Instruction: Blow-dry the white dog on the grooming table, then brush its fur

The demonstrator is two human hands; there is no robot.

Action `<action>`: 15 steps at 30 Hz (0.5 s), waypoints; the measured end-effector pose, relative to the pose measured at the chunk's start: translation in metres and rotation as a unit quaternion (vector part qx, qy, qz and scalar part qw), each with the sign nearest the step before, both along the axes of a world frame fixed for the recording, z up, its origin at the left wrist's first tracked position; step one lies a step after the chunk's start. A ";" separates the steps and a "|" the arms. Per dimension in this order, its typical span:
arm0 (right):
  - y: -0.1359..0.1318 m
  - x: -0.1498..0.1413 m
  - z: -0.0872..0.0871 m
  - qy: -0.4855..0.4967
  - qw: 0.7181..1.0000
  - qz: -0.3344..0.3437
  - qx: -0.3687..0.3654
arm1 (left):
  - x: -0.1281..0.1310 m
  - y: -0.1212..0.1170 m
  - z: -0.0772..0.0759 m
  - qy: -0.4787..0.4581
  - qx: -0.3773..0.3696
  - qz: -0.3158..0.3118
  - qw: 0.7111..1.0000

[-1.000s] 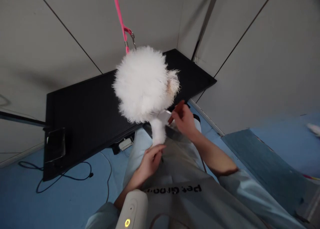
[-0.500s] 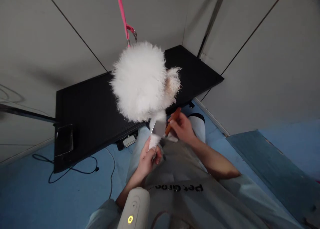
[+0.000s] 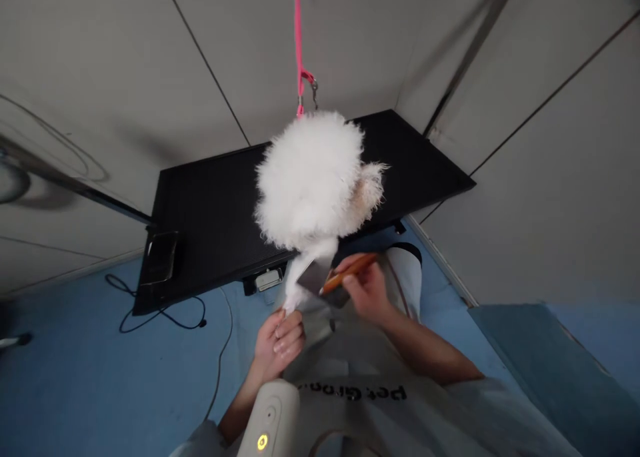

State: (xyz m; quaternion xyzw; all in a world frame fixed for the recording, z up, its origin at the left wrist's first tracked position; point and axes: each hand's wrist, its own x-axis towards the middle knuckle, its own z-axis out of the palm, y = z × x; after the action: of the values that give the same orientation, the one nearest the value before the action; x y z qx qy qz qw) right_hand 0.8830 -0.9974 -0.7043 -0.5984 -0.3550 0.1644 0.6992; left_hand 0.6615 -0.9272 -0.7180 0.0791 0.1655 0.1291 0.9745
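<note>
A small fluffy white dog [image 3: 314, 177] stands at the near edge of a black grooming table [image 3: 215, 210], clipped to a pink leash [image 3: 299, 44] that hangs from above. My left hand [image 3: 279, 338] is closed round the end of the dog's outstretched paw [image 3: 295, 289]. My right hand [image 3: 364, 289] grips a brush with an orange-brown handle [image 3: 346, 274], and its grey head [image 3: 316, 277] lies against the leg. I wear a grey apron [image 3: 350, 394] with lettering.
A dark phone-like slab [image 3: 161, 256] lies at the table's left corner. Black cables [image 3: 160, 314] trail over the blue floor under the table. A white device with a lit yellow ring [image 3: 267, 420] hangs at my chest. Grey wall panels surround the table.
The view has swung, so the dog and table sit further right. My left hand has closed round the paw tip, and the brush has slid down the leg with its handle more level.
</note>
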 end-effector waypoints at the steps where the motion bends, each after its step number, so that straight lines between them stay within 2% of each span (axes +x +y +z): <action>1: 0.002 -0.002 -0.001 0.010 0.999 0.043 -0.007 | -0.003 -0.001 -0.002 0.000 -0.005 0.008 1.000; 2: 0.005 -0.003 -0.002 0.021 0.999 0.046 -0.004 | -0.005 -0.002 -0.003 0.002 -0.007 0.020 1.000; 5: 0.011 -0.003 -0.006 0.027 0.997 -0.056 0.036 | -0.008 -0.004 -0.005 0.008 -0.011 0.036 0.999; 6: 0.011 -0.004 -0.007 0.017 0.997 -0.062 0.046 | -0.008 -0.005 -0.005 0.004 -0.014 0.033 0.999; 10: 0.011 -0.007 -0.013 0.004 0.997 0.073 0.029 | -0.008 -0.007 -0.005 -0.004 -0.034 0.017 0.999; 11: 0.011 -0.006 -0.014 0.014 0.997 0.065 0.030 | -0.007 -0.008 -0.006 -0.004 -0.038 0.014 0.999; 14: 0.013 -0.002 -0.017 0.025 0.996 -0.046 0.068 | -0.004 -0.010 -0.006 -0.005 -0.043 0.008 0.999; 15: 0.013 -0.001 -0.018 0.013 0.996 -0.044 0.075 | -0.003 -0.010 -0.006 -0.008 -0.043 0.009 0.999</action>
State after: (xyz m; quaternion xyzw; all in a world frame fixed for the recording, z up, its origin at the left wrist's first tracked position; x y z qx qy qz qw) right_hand 0.8822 -0.9844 -0.7220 -0.5574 -0.3300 0.1143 0.7532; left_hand 0.6585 -0.9373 -0.7244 0.0342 0.1636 0.1316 0.9771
